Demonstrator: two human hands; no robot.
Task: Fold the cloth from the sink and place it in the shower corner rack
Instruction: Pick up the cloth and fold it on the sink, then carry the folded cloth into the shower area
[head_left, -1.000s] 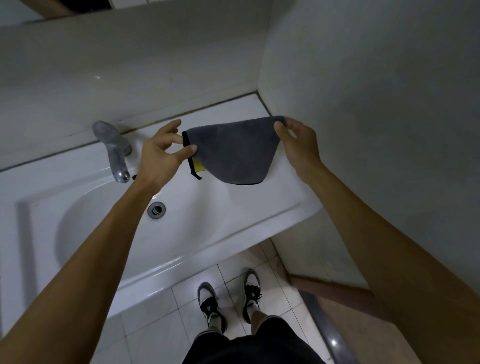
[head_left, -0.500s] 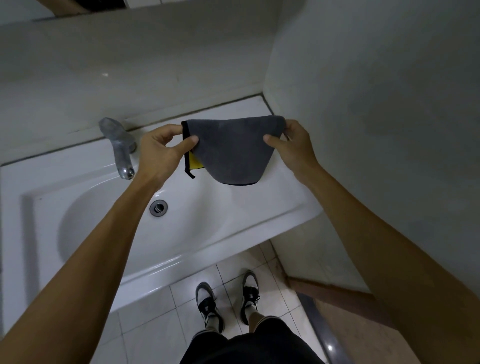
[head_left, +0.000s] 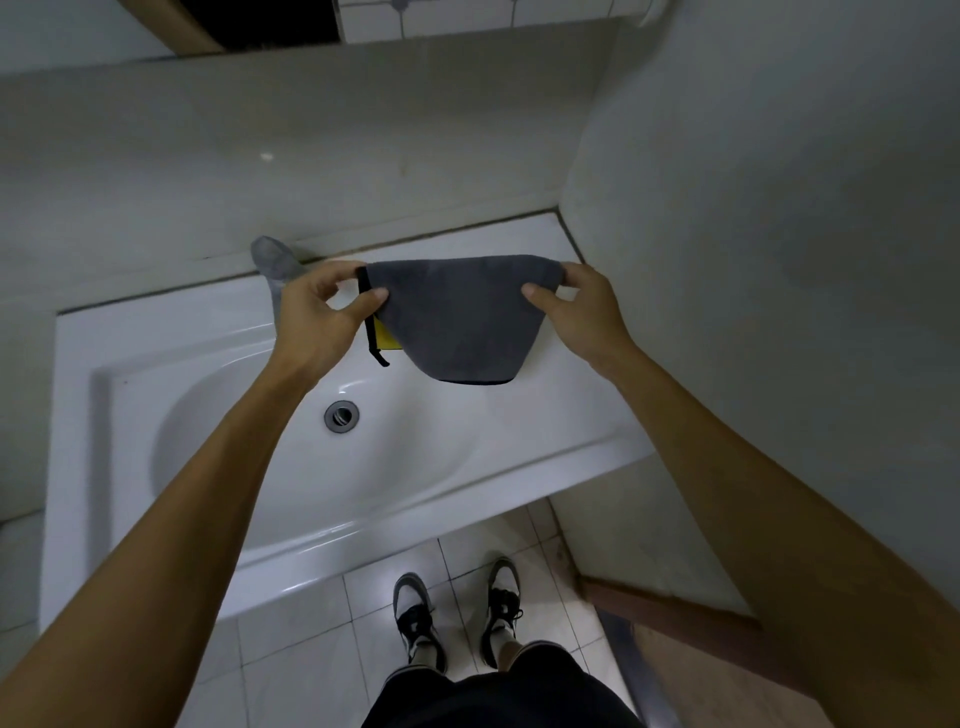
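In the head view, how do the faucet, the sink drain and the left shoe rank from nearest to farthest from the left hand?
1. The faucet: just behind the left hand, partly hidden by it.
2. The sink drain: below the hand, in the basin.
3. The left shoe: far down on the floor tiles, under the sink's front edge.

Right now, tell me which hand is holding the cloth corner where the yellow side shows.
The left hand. Just below its pinch on the grey cloth, a yellow patch and black edging show; the right hand holds a corner showing only grey.
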